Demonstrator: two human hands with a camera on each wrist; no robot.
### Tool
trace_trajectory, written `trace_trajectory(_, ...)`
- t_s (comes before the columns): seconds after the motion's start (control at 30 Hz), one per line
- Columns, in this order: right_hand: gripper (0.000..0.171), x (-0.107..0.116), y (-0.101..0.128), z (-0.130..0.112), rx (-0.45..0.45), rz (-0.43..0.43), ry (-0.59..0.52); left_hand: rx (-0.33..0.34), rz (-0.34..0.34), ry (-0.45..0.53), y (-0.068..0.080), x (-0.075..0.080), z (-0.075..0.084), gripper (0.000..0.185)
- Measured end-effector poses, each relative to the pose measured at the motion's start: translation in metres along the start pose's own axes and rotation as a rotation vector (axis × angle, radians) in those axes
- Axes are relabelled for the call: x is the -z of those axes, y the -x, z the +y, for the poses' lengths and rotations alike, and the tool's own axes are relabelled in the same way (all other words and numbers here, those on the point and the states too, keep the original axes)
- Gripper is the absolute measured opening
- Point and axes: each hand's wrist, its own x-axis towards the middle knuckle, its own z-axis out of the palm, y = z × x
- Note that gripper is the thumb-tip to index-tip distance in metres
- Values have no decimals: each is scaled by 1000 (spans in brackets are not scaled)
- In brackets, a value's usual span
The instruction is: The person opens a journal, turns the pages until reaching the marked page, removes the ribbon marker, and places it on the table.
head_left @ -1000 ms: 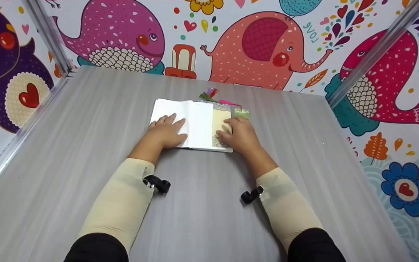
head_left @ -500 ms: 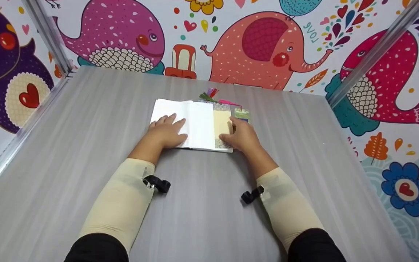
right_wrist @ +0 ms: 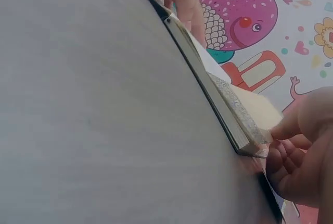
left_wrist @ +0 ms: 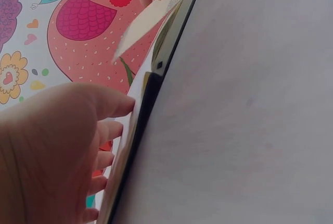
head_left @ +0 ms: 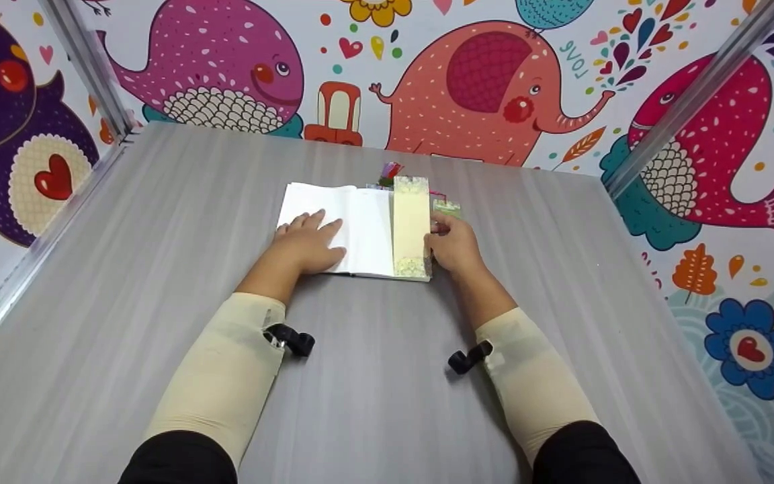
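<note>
- The left hand (head_left: pixel 306 245) lies flat, fingers straight, on the open book (head_left: pixel 353 228).
- The right hand (head_left: pixel 453 243) pinches the book's cream page (head_left: pixel 410 225), raised upright off the worktop (head_left: pixel 373 376).

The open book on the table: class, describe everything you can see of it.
The book lies open and flat on the grey table, its white pages facing up and its dark cover edge showing underneath. The left hand rests flat on the left page. The right hand pinches the right edge, lifting a cream leaf with patterned ends off the stack. Coloured tassels stick out beyond the top edge.
</note>
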Motion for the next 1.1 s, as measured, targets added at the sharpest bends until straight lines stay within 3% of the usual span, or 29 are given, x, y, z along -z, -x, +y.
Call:
trace_trajectory(0.27,48,3,-1,-2,-70,18,-153,-25,39,3,6,1,0,75)
trace_trajectory(0.53,47,27,-7,-3,-151,14,-340,-22,42,-3,6,0,1,75)
trace_trajectory(0.8,47,60,-20,13,-178,108,-299,-20,37,10,7,0,2,75)
trace_trajectory(1.1,49,92,-27,26,-234,137,-273,-1,14,4,4,1,2,76)
